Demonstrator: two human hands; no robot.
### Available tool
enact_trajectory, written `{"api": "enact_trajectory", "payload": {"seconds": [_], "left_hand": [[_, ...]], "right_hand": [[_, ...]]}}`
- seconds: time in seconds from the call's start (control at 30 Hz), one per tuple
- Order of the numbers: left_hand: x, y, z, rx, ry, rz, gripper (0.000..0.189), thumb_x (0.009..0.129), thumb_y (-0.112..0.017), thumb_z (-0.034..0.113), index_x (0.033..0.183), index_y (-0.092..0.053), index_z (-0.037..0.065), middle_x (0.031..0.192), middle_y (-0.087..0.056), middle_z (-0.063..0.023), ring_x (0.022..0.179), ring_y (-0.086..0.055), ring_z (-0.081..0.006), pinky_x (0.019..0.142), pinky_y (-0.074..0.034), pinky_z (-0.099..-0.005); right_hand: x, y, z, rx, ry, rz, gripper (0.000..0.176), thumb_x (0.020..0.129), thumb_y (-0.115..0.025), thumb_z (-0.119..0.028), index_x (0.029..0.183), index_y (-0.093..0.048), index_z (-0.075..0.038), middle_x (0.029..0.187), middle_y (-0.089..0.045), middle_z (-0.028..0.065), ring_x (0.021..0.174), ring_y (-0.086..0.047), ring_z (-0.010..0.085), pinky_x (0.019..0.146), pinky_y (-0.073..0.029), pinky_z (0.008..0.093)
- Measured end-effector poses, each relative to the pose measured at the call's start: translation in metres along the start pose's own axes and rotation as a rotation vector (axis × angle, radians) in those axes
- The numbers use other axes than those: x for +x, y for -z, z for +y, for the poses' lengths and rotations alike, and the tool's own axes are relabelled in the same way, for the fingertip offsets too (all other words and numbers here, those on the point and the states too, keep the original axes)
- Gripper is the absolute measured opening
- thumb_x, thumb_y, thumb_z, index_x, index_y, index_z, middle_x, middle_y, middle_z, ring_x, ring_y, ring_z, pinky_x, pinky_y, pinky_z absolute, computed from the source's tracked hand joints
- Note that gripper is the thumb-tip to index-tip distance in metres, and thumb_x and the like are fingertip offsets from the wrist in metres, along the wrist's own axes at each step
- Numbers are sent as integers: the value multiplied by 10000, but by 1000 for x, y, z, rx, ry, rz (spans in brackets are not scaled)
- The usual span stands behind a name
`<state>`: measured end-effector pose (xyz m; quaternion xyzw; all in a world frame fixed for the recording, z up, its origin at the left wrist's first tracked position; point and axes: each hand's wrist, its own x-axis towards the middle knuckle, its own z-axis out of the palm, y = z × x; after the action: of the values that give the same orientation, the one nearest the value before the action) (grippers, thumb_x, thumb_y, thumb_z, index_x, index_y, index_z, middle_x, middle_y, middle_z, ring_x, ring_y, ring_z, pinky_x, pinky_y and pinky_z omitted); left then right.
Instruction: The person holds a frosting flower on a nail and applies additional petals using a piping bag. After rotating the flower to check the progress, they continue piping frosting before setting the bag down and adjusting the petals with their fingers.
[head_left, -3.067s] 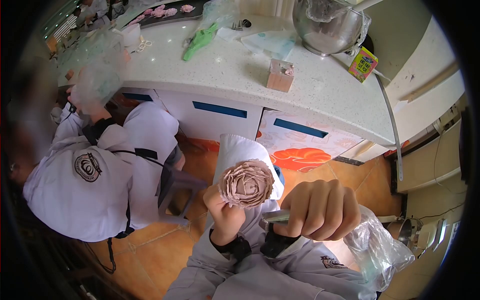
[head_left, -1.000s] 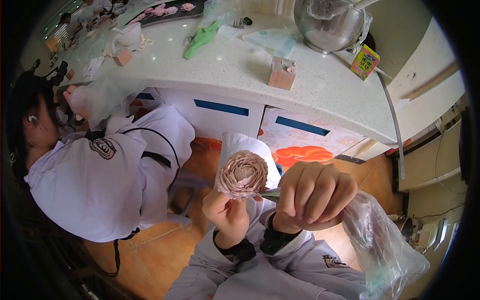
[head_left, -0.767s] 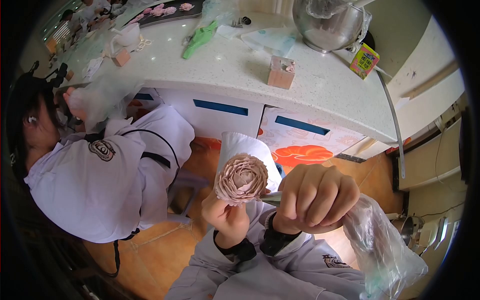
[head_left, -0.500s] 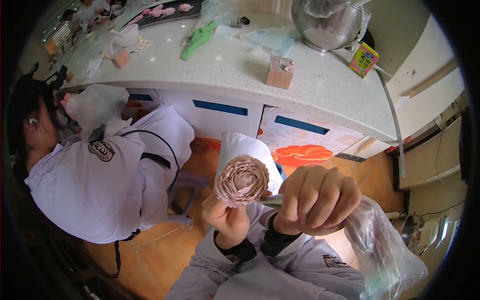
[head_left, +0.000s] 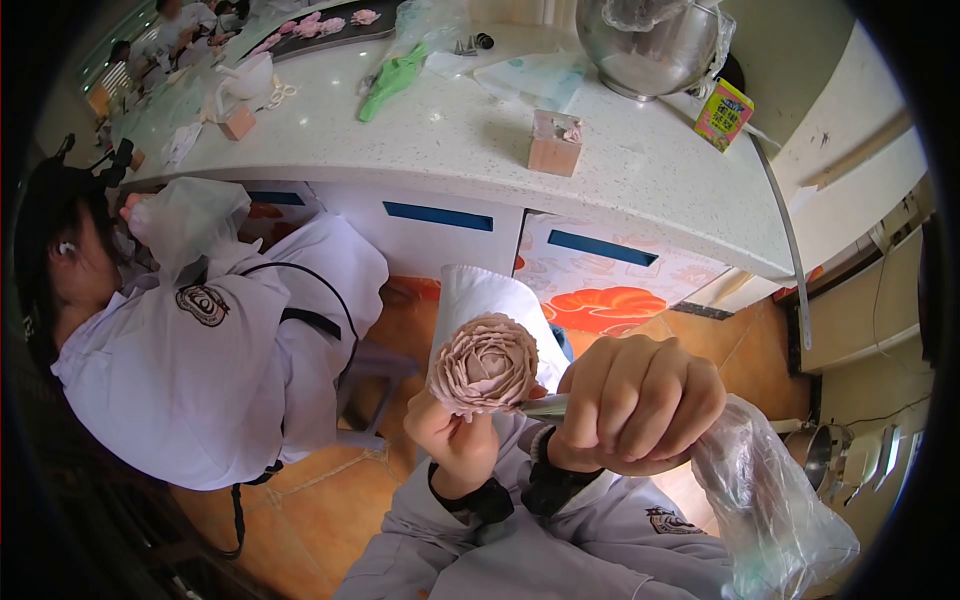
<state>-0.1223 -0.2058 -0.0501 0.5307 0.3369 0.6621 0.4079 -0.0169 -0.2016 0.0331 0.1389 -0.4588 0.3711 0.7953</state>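
Observation:
A pale pink many-petalled flower (head_left: 487, 365) faces up above my left hand (head_left: 455, 440), whose fingers are closed beneath it on a support that the bloom hides. My right hand (head_left: 640, 400) is wrapped round a piping bag (head_left: 765, 490); the clear plastic hangs down on its right. The bag's metal tip (head_left: 545, 405) points left and meets the flower's lower right edge, or lies very near it.
On the counter (head_left: 400, 150) stand a wooden block (head_left: 555, 143), a steel mixing bowl (head_left: 650, 50), a yellow-green box (head_left: 724, 115), a green bag (head_left: 395, 85) and a tray (head_left: 340, 32) of pink flowers. A co-worker (head_left: 200, 350) sits at left.
The flower and both my hands have barely shifted; my right hand is very slightly farther right. The counter appears slightly higher and farther left in view.

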Motion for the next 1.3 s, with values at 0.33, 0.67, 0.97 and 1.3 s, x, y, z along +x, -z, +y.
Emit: {"api": "enact_trajectory", "payload": {"seconds": [0.33,0.67,0.97,1.3], "left_hand": [[1,-6,1,-174,81,17,314,629,-393,-5,888,-547,-94,822,-593,-164,620,-584,-221,558,-489,-300],[1,-14,17,-353,239,56,297,728,-507,113,963,-512,-68,809,-590,-159,566,-587,-223,488,-489,-291],[-10,-1,5,-222,218,-6,370,751,-564,214,996,-496,-55,749,-591,-146,558,-588,-223,494,-489,-300],[-4,-10,29,-530,322,53,251,660,-615,-30,890,-581,-125,828,-629,-202,690,-639,-250,589,-550,-338]], "right_hand": [[-4,-5,2,14,40,79,401,908,-453,-190,539,-383,-49,446,-412,37,332,-288,124,303,-274,255],[-4,-2,-2,36,43,36,385,888,-484,-167,538,-387,-41,460,-423,42,365,-293,124,322,-270,245],[-16,-5,-8,86,50,98,426,879,-526,-222,531,-379,-25,461,-419,70,366,-281,145,329,-239,259],[5,-1,-16,109,-50,-79,363,869,-511,-111,541,-389,-11,479,-434,93,375,-299,152,332,-264,264]]}}
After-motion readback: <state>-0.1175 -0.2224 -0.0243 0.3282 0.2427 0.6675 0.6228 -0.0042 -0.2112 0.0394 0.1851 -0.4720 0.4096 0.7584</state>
